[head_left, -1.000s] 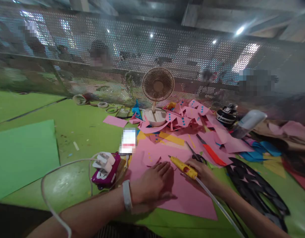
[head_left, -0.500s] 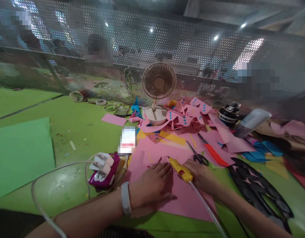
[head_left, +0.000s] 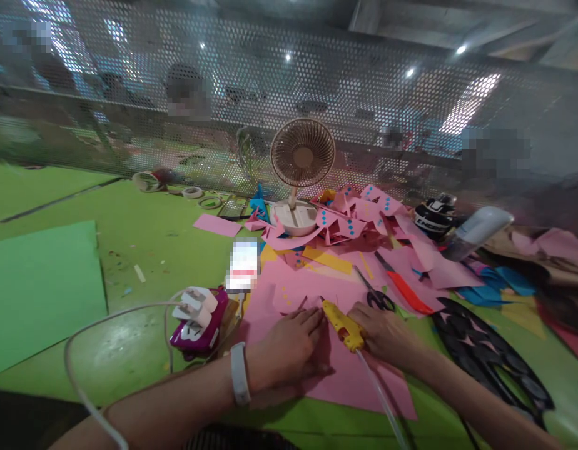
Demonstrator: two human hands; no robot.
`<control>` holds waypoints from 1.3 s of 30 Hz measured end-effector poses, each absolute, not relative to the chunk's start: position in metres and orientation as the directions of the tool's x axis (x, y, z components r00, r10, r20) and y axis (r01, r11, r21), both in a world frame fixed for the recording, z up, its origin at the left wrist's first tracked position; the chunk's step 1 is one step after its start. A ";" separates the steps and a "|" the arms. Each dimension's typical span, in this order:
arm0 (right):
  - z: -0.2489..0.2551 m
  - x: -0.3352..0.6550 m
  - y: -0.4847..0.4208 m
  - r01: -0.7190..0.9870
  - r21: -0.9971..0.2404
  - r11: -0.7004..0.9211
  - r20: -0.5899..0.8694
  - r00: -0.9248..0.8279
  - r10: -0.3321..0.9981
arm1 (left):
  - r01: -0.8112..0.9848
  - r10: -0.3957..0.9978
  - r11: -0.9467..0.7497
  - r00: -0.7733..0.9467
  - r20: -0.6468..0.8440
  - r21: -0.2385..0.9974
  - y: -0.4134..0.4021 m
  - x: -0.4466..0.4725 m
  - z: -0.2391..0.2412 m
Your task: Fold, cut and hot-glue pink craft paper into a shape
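In the head view my right hand is wrapped around a small yellow hot glue gun. A long pale glue stick trails from its back end toward me. The nozzle points away from me, close to the fingertips of my left hand. That hand lies palm down on a large pink sheet of paper, fingers stretched out and thumb apart. Folded pink paper shows just beyond my fingers; what lies under the palm is hidden. Black-handled scissors rest just past my right hand.
A fan stands at the back beside heaped pink cut-outs. A lit phone and a purple power block with a white plug are left. An orange-red cutter and a black oval object lie right.
The glue gun has tilted slightly, its back end shifting down and its stick swinging left. My left hand stays almost where it was on the paper.
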State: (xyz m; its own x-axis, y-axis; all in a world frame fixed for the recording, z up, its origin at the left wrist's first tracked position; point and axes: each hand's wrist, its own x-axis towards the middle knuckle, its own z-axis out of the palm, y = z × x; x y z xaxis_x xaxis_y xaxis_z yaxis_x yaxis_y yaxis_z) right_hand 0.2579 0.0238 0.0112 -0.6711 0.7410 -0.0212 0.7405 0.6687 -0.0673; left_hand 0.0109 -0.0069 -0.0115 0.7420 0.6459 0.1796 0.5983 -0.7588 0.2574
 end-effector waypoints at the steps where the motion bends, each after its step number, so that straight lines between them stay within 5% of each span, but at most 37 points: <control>1: 0.012 0.258 0.024 0.740 -0.083 0.668 -0.008 -0.671 0.742 | 0.598 0.647 -0.757 0.742 0.176 0.262 -0.007 0.011 -0.011; 31: 0.016 0.254 0.028 0.740 -0.045 0.672 -0.062 -0.673 0.737 | 0.613 0.641 -0.765 0.753 0.150 0.198 -0.007 0.012 -0.008; 35: 0.018 0.256 0.029 0.757 -0.152 0.636 -0.038 -0.647 0.762 | 0.614 0.642 -0.764 0.753 0.142 0.198 -0.006 0.012 -0.008; 39: 0.015 0.259 0.031 0.725 -0.438 0.531 0.026 -0.580 0.814 | 0.606 0.636 -0.769 0.756 0.153 0.201 -0.008 0.012 -0.005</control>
State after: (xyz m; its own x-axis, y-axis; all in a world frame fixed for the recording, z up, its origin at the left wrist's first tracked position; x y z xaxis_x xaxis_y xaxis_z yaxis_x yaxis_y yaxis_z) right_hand 0.2593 0.0314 0.0154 -0.5803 0.8140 0.0256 0.7255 0.5309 -0.4380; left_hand 0.0115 -0.0077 -0.0049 0.7563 0.6361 0.1530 0.6065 -0.7694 0.2006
